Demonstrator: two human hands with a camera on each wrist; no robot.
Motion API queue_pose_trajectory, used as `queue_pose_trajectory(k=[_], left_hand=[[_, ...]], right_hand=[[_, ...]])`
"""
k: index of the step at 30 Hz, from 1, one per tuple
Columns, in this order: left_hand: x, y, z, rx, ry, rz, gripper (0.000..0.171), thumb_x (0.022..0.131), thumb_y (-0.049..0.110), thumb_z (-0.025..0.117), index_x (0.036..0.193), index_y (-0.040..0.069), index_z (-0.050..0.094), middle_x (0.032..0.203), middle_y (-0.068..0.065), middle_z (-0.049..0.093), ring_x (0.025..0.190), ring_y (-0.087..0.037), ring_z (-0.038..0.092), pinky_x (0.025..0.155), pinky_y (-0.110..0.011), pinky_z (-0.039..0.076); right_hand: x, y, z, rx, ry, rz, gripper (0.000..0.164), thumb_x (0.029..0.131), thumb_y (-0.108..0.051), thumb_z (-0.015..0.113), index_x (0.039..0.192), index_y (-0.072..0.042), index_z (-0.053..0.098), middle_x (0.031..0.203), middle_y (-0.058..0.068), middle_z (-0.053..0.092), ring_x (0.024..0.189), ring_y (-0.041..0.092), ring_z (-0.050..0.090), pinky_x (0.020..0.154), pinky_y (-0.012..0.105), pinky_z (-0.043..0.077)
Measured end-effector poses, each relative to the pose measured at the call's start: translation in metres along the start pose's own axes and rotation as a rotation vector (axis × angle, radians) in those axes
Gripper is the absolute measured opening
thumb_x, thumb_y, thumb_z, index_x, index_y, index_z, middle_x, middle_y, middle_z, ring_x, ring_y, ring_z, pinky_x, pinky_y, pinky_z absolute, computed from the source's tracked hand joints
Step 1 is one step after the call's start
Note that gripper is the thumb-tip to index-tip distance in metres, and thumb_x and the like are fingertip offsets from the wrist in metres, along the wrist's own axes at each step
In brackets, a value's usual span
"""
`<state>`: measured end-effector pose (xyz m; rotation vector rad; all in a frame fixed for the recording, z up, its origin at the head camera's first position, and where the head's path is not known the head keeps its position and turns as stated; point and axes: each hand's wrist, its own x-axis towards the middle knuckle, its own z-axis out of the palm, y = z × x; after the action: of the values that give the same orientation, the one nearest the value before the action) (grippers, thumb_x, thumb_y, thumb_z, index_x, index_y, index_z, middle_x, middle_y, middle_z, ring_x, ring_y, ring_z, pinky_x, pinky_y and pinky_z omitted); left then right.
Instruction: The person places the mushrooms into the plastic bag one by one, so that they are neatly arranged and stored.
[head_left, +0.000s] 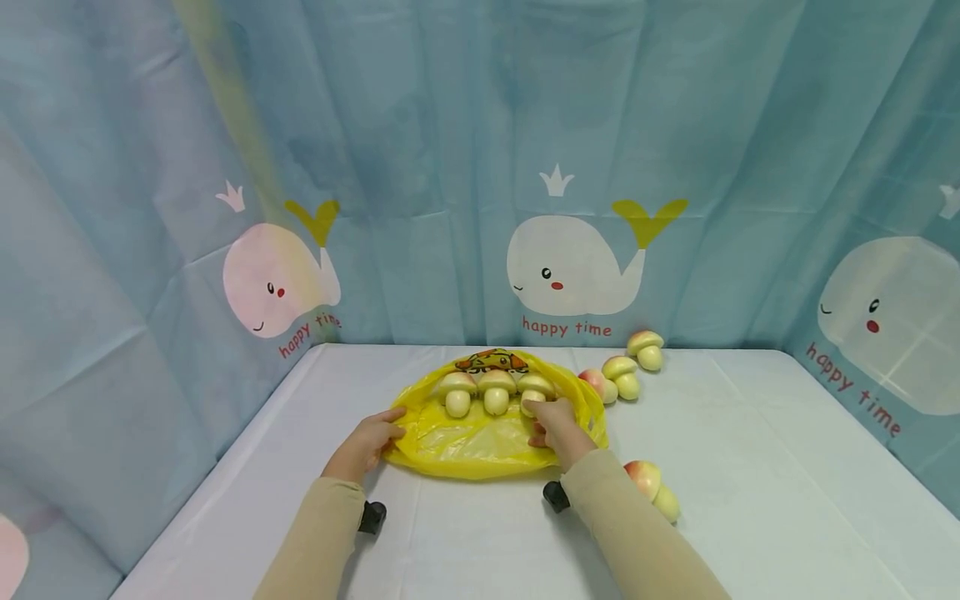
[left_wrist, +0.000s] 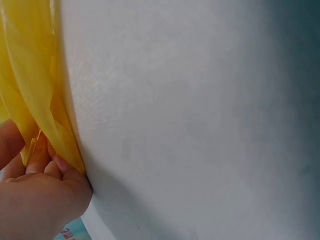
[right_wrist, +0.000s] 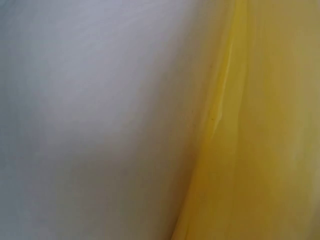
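In the head view, a yellow plastic bag (head_left: 480, 463) lies spread on the table with its mouth toward me. Three toy mushrooms stand in a row inside: a left one (head_left: 458, 402), a middle one (head_left: 496, 402) and a right one (head_left: 536, 383). My left hand (head_left: 367, 442) pinches the bag's left edge; in the left wrist view its fingers (left_wrist: 37, 165) hold the yellow film. My right hand (head_left: 561, 423) reaches into the mouth, extended fingers at the right mushroom's stem, thumb lower and apart. The right wrist view shows only blurred yellow film (right_wrist: 260, 140) and pale surface.
Right of the bag, on the white table (head_left: 750, 467), lie more toy mushrooms: one at the back (head_left: 647, 350), one in front of it (head_left: 622, 377) and one against the bag (head_left: 597, 384). Another mushroom (head_left: 652, 490) lies beside my right sleeve. Blue curtains (head_left: 420, 167) stand behind.
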<state>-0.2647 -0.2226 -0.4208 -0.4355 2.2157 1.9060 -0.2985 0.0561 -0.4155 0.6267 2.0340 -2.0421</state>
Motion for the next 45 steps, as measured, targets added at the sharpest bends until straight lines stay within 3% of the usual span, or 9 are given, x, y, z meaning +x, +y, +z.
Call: queue_pose_trajectory(k=[9,14,18,25,29,35,39,45], left_hand=[[0.001,-0.002,-0.004,0.004,-0.010,0.012,0.054,0.096,-0.006,0.044,0.149,-0.003,0.032,0.153,-0.030,0.018,0.122,-0.033,0.038,0.093,-0.033,0.041],[0.001,-0.002,-0.004,-0.007,-0.003,-0.001,0.054,0.096,-0.006,0.046,0.149,-0.002,0.033,0.153,-0.029,0.020,0.121,-0.032,0.038,0.096,-0.034,0.040],[0.006,-0.007,-0.007,-0.009,-0.019,0.017,0.055,0.095,-0.002,0.051,0.148,0.001,0.038,0.154,-0.029,0.018,0.119,-0.031,0.040,0.096,-0.034,0.041],[0.002,-0.005,-0.005,-0.005,-0.013,-0.002,0.055,0.095,-0.004,0.047,0.149,-0.001,0.034,0.154,-0.028,0.020,0.121,-0.032,0.037,0.099,-0.037,0.038],[-0.002,0.001,-0.003,0.005,-0.006,0.001,0.054,0.096,-0.006,0.044,0.149,-0.003,0.032,0.154,-0.029,0.019,0.123,-0.033,0.035,0.099,-0.037,0.037],[-0.001,0.002,-0.004,-0.011,-0.013,-0.013,0.055,0.097,-0.005,0.043,0.150,-0.001,0.030,0.155,-0.029,0.015,0.127,-0.034,0.031,0.104,-0.039,0.034],[-0.001,0.001,-0.002,-0.014,-0.018,-0.018,0.054,0.098,-0.005,0.043,0.150,-0.001,0.030,0.156,-0.028,0.014,0.131,-0.034,0.030,0.108,-0.042,0.031],[0.000,0.002,-0.001,-0.019,-0.008,-0.025,0.054,0.098,-0.005,0.043,0.150,0.000,0.031,0.155,-0.028,0.015,0.129,-0.034,0.031,0.107,-0.042,0.032]], right_hand=[[-0.005,-0.004,0.000,-0.012,-0.022,0.012,0.060,0.091,-0.016,0.068,0.135,0.005,0.033,0.097,0.013,0.044,0.078,0.023,0.047,0.064,0.028,0.052],[-0.011,-0.014,-0.004,0.021,-0.040,0.057,0.063,0.093,-0.016,0.064,0.142,0.004,0.030,0.124,0.021,0.044,0.093,0.028,0.046,0.078,0.032,0.048],[-0.018,-0.024,-0.007,0.066,-0.077,0.092,0.070,0.094,-0.011,0.061,0.150,0.003,0.021,0.148,0.028,0.028,0.112,0.036,0.042,0.093,0.039,0.045],[-0.028,-0.041,-0.015,0.144,-0.177,0.103,0.081,0.094,0.001,0.055,0.152,0.006,-0.002,0.157,0.027,0.002,0.135,0.048,0.024,0.109,0.054,0.026],[-0.037,-0.052,-0.024,0.072,-0.212,0.070,0.080,0.096,-0.001,0.053,0.151,0.006,-0.003,0.157,0.026,0.002,0.137,0.050,0.023,0.109,0.057,0.024],[-0.054,-0.067,-0.043,-0.069,-0.241,0.014,0.081,0.096,-0.007,0.056,0.150,0.006,-0.002,0.154,0.031,0.014,0.134,0.047,0.031,0.106,0.055,0.031],[-0.061,-0.073,-0.059,-0.213,-0.263,-0.034,0.072,0.096,-0.013,0.058,0.149,0.009,0.015,0.151,0.029,0.024,0.132,0.044,0.034,0.104,0.054,0.035],[-0.069,-0.074,-0.083,-0.498,-0.272,-0.159,0.065,0.094,-0.021,0.062,0.146,0.004,0.031,0.145,0.026,0.035,0.122,0.042,0.043,0.092,0.051,0.045]])
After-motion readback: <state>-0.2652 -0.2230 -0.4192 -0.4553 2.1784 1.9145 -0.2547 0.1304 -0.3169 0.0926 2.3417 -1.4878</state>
